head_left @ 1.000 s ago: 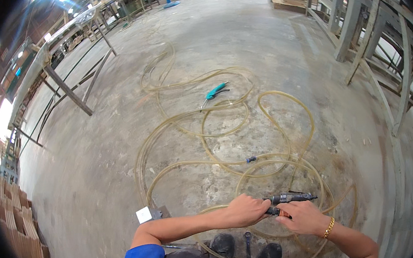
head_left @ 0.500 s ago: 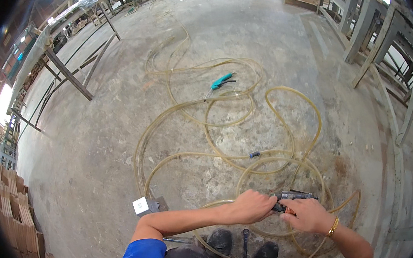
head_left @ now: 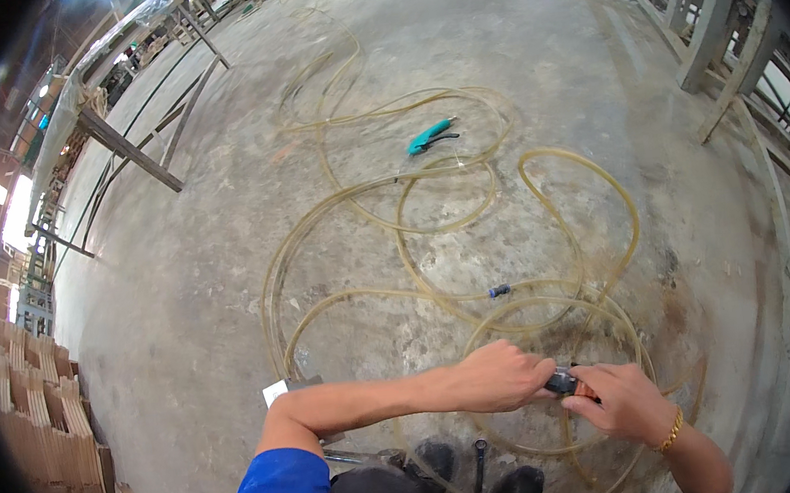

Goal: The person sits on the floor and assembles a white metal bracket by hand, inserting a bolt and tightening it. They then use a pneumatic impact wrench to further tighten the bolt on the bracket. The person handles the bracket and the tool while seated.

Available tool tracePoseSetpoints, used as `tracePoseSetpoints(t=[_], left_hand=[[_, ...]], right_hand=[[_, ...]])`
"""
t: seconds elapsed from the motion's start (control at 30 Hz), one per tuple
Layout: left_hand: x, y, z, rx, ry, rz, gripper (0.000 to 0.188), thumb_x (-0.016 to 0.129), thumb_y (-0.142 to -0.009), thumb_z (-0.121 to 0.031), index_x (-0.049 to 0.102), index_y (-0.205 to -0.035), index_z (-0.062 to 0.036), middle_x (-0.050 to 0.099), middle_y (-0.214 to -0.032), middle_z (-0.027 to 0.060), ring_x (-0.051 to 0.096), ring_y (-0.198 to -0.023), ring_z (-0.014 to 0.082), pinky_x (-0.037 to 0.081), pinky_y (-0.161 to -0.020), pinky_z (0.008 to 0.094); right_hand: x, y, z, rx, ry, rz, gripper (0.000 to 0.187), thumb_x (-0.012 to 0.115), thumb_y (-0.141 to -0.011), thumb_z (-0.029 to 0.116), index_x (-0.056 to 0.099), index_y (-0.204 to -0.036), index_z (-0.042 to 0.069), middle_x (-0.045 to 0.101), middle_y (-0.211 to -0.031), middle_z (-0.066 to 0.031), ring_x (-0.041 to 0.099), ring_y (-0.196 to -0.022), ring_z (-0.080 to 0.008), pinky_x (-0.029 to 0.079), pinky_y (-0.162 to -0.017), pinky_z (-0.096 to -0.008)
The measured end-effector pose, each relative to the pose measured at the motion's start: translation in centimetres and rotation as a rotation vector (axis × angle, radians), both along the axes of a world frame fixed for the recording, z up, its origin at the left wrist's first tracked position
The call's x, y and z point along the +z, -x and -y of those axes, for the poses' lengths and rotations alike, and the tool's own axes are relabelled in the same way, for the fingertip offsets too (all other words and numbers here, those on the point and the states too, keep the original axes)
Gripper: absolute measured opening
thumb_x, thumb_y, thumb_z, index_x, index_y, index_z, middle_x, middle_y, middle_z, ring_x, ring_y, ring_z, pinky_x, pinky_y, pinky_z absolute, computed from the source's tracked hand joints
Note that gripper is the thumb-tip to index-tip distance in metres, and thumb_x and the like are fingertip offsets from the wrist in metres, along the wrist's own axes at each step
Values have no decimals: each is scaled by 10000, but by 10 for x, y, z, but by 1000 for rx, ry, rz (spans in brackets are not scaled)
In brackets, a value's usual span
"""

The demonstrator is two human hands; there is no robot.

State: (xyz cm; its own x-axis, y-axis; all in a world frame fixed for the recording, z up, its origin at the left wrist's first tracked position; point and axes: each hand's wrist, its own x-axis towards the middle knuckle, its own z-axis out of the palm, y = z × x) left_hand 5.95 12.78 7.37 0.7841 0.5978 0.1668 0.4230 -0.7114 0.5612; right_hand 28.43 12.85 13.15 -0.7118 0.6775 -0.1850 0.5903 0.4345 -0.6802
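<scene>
My left hand (head_left: 507, 374) reaches across from the left, its fingers closed around one end of a dark hand-held air tool (head_left: 561, 381). My right hand (head_left: 624, 400), with a gold bracelet at the wrist, is closed on the same tool from the other side. A bit of orange shows between the right fingers. Most of the tool is hidden by the hands, so its exact type is hard to tell. Loops of clear yellowish air hose (head_left: 634, 214) lie on the floor below and ahead of the hands. A dark blue hose coupling (head_left: 499, 291) sits along one loop.
A teal air blow gun (head_left: 430, 137) lies on the concrete among the hose loops. Partly behind my left forearm is a white-topped grey block (head_left: 276, 391). A ring-ended wrench (head_left: 480, 457) lies between my shoes. Wooden pieces (head_left: 45, 413) are stacked left; frames (head_left: 712, 35) stand right.
The tool has turned, so its long grey body and lever no longer show. Both hands stay on it. The whole view has shifted slightly.
</scene>
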Motion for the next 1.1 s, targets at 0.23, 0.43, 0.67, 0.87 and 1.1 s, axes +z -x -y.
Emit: tracePoseSetpoints(t=[0.23, 0.43, 0.67, 0.87, 1.1], left_hand=[[2, -8, -126, 0, -5, 131, 476, 674, -772, -380, 563, -1060, -17, 599, -1007, 177, 589, -927, 347, 470, -766, 442], [-52, 263, -192, 1245, -129, -341, 1166, 803, -595, -505, 158, -1455, -54, 43, -1506, 264, 36, -1399, 416, 176, -1117, 492], [-112, 346, -253, 1420, 544, -586, 360, 509, -902, -283, 610, -1086, 11, 609, -1129, 205, 567, -1071, 363, 451, -901, 445], [-112, 369, -257, 1335, 324, -581, 268, 495, -898, -262, 638, -1043, -88, 619, -1102, 177, 554, -1055, 387, 428, -847, 556], [-67, 417, -218, 1237, 174, -945, 190, 482, -905, -215, 611, -1010, -123, 589, -1042, 131, 519, -1082, 315, 355, -858, 650]], right_hand=[[5, -14, -91, -180, -25, 325, 311, 613, -823, 275, 593, -1049, 63, 638, -718, -146, 621, -673, -341, 489, -623, -427], [23, -49, -131, -158, 30, 345, 288, 607, -824, 289, 626, -976, 45, 642, -757, -169, 626, -702, -355, 482, -628, -439], [47, -51, -122, -302, 163, 354, 185, 629, -807, 181, 611, -878, 11, 619, -702, -157, 612, -663, -334, 478, -610, -402], [30, -55, -99, -318, 175, 358, 188, 636, -809, 207, 596, -840, 26, 625, -722, -145, 614, -699, -327, 478, -640, -409], [-42, -28, -119, -296, 268, 327, 261, 686, -747, 222, 597, -909, 38, 634, -726, -123, 617, -724, -316, 480, -647, -396]])
